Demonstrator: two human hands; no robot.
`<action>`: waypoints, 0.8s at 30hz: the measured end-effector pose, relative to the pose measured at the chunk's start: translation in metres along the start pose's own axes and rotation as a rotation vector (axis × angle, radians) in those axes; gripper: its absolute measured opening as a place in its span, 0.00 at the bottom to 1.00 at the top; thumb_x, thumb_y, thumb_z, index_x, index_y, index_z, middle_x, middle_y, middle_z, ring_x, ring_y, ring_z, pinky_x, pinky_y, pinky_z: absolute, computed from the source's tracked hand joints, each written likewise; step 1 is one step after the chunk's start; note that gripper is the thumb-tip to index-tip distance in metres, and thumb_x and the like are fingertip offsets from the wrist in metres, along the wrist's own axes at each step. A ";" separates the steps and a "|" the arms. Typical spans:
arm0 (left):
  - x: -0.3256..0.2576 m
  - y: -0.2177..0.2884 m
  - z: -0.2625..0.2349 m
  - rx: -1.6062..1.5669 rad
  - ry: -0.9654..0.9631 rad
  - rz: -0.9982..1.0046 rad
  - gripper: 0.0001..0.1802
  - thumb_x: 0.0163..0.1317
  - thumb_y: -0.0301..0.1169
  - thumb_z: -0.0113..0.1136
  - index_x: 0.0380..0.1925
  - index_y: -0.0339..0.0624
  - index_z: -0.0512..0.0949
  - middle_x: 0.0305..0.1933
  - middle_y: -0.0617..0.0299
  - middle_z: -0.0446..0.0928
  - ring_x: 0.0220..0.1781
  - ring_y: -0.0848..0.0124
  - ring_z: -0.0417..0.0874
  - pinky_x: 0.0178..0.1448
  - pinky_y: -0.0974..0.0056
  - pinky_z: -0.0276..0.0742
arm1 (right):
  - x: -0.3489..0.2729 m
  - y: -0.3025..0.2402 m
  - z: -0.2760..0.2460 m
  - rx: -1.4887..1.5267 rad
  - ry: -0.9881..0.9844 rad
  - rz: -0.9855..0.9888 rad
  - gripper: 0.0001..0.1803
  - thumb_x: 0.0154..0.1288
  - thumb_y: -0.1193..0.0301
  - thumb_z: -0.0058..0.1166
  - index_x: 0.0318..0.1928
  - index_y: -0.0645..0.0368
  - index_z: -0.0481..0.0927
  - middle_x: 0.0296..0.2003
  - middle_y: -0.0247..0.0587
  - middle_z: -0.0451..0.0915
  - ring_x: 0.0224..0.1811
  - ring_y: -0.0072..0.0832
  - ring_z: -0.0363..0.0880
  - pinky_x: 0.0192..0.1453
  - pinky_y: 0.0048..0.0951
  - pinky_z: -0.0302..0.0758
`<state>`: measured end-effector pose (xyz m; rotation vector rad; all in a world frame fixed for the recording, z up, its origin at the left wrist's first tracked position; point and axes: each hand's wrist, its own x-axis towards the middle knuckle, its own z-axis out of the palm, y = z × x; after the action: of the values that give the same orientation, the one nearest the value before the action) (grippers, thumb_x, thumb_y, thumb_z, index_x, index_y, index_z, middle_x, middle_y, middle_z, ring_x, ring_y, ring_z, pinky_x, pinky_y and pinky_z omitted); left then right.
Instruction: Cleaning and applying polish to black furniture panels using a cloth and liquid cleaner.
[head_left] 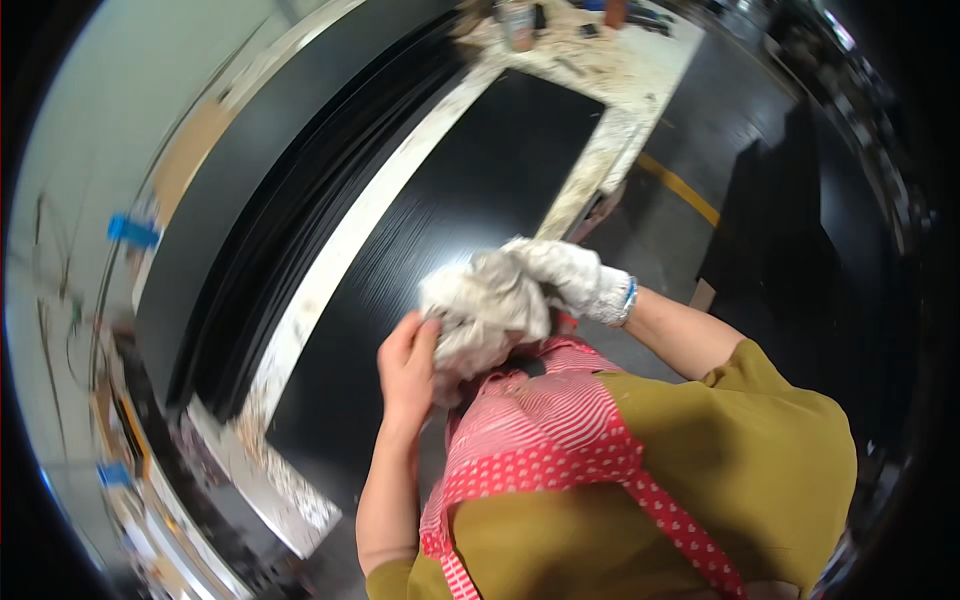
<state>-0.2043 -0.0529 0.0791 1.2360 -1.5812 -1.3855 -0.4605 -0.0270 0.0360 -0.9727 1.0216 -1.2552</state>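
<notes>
A crumpled off-white cloth (485, 310) is bunched up in front of my apron, above the near edge of a black panel (470, 180). My bare left hand (408, 355) pinches the cloth's left side between thumb and fingers. On the other side my right hand (570, 275), in a white knit glove with a blue-edged cuff, closes on the cloth's upper right part; its fingertips are partly lost in the folds. The panel lies flat on a worn white worktable (330, 270), its surface glossy with fine streaks catching the light.
More black panels (290, 190) stand stacked along the table's left side. At the far end sit a cup-like container (517, 25) and small tools (645, 18). Dark stacked boards (780, 230) stand on the right, past a yellow floor line (680, 188). A blue object (133, 231) hangs by the left wall.
</notes>
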 end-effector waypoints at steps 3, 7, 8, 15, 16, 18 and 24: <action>0.023 0.044 0.013 -0.185 0.156 0.258 0.09 0.65 0.21 0.54 0.42 0.30 0.81 0.43 0.61 0.82 0.45 0.71 0.82 0.50 0.67 0.76 | 0.009 -0.042 -0.061 -0.208 -0.055 0.070 0.24 0.70 0.63 0.54 0.60 0.66 0.75 0.56 0.43 0.77 0.58 0.29 0.75 0.63 0.30 0.71; 0.086 0.055 0.033 1.068 -0.215 0.527 0.05 0.57 0.23 0.62 0.34 0.35 0.79 0.31 0.49 0.79 0.34 0.57 0.82 0.40 0.60 0.75 | 0.022 -0.060 -0.157 -0.565 0.148 -0.113 0.24 0.68 0.63 0.56 0.60 0.64 0.75 0.52 0.44 0.80 0.57 0.30 0.77 0.63 0.31 0.72; 0.097 0.064 0.045 0.949 -0.143 0.483 0.05 0.57 0.24 0.64 0.31 0.35 0.77 0.28 0.50 0.77 0.32 0.54 0.79 0.38 0.58 0.73 | 0.024 -0.069 -0.175 -0.506 0.184 -0.110 0.24 0.68 0.62 0.56 0.59 0.63 0.76 0.52 0.46 0.80 0.58 0.33 0.76 0.64 0.32 0.71; 0.146 0.140 0.109 0.155 -0.146 0.187 0.04 0.64 0.25 0.61 0.33 0.35 0.79 0.29 0.69 0.77 0.32 0.83 0.72 0.37 0.75 0.69 | 0.058 -0.118 -0.209 -0.469 0.059 -0.224 0.39 0.62 0.59 0.64 0.70 0.58 0.64 0.63 0.49 0.70 0.65 0.38 0.69 0.69 0.38 0.67; 0.153 0.146 0.117 0.059 -0.197 0.219 0.05 0.66 0.26 0.61 0.35 0.35 0.79 0.30 0.70 0.78 0.33 0.83 0.73 0.39 0.75 0.69 | 0.063 -0.114 -0.208 -0.498 -0.037 -0.261 0.52 0.56 0.55 0.68 0.74 0.59 0.54 0.67 0.51 0.66 0.68 0.40 0.66 0.71 0.40 0.65; 0.163 0.152 0.132 -0.125 -0.288 0.234 0.07 0.67 0.29 0.61 0.39 0.36 0.79 0.33 0.69 0.79 0.36 0.83 0.74 0.43 0.75 0.70 | 0.068 -0.104 -0.196 -0.610 -0.124 -0.226 0.56 0.50 0.55 0.73 0.73 0.62 0.54 0.67 0.53 0.66 0.68 0.38 0.65 0.71 0.36 0.65; 0.214 0.118 0.114 0.332 -0.152 0.343 0.09 0.66 0.24 0.57 0.45 0.34 0.79 0.37 0.59 0.82 0.41 0.75 0.79 0.49 0.69 0.73 | 0.066 -0.086 -0.193 -0.024 0.053 -0.080 0.24 0.62 0.69 0.60 0.58 0.64 0.76 0.43 0.37 0.83 0.41 0.22 0.81 0.45 0.25 0.79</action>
<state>-0.4019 -0.2217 0.1536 0.9931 -2.0812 -1.0453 -0.6674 -0.1019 0.0630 -1.0118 1.0493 -1.3432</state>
